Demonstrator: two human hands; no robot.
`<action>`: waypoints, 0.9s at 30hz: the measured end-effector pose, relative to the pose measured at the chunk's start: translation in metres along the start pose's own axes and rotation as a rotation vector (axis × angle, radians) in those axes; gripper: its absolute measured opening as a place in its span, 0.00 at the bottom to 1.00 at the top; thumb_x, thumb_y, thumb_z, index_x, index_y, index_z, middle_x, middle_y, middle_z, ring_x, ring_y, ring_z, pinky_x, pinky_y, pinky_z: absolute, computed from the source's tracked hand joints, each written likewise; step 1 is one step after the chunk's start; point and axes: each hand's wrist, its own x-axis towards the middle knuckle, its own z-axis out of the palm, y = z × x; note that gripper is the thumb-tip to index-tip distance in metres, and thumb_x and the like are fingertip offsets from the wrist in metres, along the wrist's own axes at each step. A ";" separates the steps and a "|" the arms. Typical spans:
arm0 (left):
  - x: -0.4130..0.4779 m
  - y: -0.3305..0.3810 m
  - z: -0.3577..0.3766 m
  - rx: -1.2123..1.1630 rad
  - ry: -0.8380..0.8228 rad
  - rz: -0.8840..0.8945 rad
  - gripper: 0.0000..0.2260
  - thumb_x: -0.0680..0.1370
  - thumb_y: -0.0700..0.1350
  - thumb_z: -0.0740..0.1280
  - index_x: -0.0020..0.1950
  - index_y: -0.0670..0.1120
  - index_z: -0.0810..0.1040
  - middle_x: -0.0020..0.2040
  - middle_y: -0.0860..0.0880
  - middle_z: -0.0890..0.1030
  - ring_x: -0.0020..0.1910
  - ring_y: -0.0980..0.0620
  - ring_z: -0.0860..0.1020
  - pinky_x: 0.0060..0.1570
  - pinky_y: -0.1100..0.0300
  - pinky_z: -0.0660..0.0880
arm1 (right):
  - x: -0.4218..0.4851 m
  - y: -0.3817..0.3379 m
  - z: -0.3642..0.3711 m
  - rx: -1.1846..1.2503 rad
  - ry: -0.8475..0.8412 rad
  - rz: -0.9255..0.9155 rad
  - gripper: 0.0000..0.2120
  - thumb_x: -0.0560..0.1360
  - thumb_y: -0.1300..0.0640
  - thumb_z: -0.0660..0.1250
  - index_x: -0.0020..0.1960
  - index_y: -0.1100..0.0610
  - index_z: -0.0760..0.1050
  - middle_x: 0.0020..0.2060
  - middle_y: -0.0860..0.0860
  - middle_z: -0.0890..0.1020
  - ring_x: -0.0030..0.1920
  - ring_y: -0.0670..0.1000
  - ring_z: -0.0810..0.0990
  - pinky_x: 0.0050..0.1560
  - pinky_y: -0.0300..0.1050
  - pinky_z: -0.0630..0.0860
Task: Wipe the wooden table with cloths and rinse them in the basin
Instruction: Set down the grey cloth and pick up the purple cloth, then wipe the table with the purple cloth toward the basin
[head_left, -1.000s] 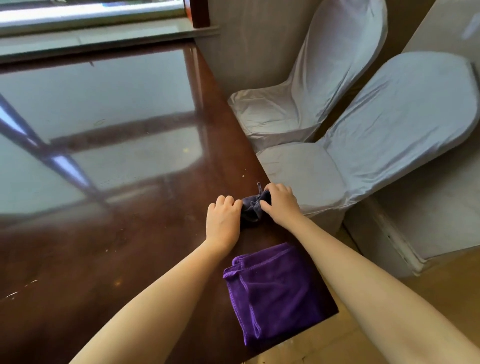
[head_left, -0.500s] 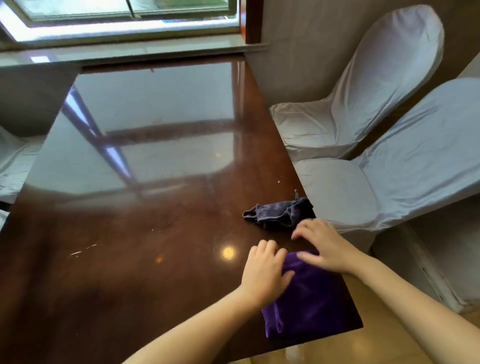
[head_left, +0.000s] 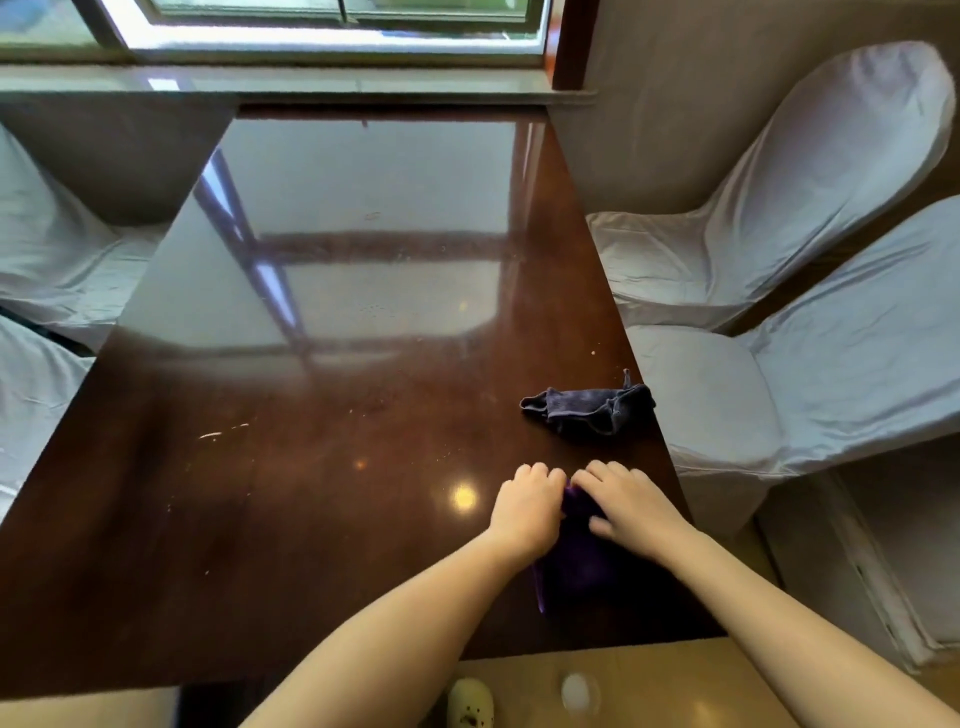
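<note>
Two cloths lie on the dark, glossy wooden worktop (head_left: 322, 415), both toward its right edge in the lower right of the frame. The purple cloth (head_left: 576, 566) is folded, plush in texture, and its long axis runs from the bottom of the frame upward, along the worktop's right edge; its far end is under the hands and its near end points toward the bottom edge of the frame. The grey cloth (head_left: 589, 409) sits just above it in the frame, near but apart, crumpled into a low bundle whose long axis runs left to right, with a small tag sticking up at its right end by the worktop's edge.

Both bare forearms reach in from the bottom of the frame and converge. The left hand (head_left: 530, 506) rests knuckles-up with fingers curled down on the purple cloth's far left corner. The right hand (head_left: 631, 501) lies beside it, almost touching, fingers bent over the cloth's far end and thumb spread on the fabric. Both hands press or pinch that end; whether they have actually closed on it cannot be told.

White fabric-covered chairs (head_left: 810, 218) stand at the right and left sides, their covers wrinkled. The polished surface mirrors the window (head_left: 332, 21) at the top of the frame.
</note>
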 end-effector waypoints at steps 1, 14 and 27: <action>-0.001 -0.005 -0.003 -0.019 0.014 -0.022 0.12 0.75 0.42 0.62 0.58 0.42 0.70 0.57 0.41 0.74 0.58 0.40 0.70 0.53 0.46 0.70 | 0.005 -0.004 -0.002 0.027 0.031 -0.014 0.20 0.72 0.54 0.65 0.63 0.51 0.67 0.57 0.51 0.74 0.56 0.54 0.73 0.52 0.47 0.70; -0.018 -0.095 -0.113 -0.038 0.404 -0.211 0.13 0.74 0.46 0.61 0.57 0.46 0.75 0.53 0.44 0.78 0.54 0.42 0.72 0.51 0.49 0.71 | 0.113 -0.074 -0.096 0.338 0.216 -0.270 0.17 0.70 0.59 0.67 0.59 0.57 0.74 0.53 0.56 0.78 0.54 0.58 0.76 0.55 0.54 0.74; 0.020 -0.201 -0.199 0.101 0.465 -0.380 0.14 0.77 0.45 0.59 0.61 0.46 0.75 0.58 0.44 0.78 0.58 0.43 0.71 0.55 0.48 0.70 | 0.245 -0.140 -0.149 0.441 0.176 -0.280 0.13 0.74 0.58 0.63 0.58 0.56 0.74 0.54 0.57 0.80 0.50 0.56 0.76 0.48 0.45 0.70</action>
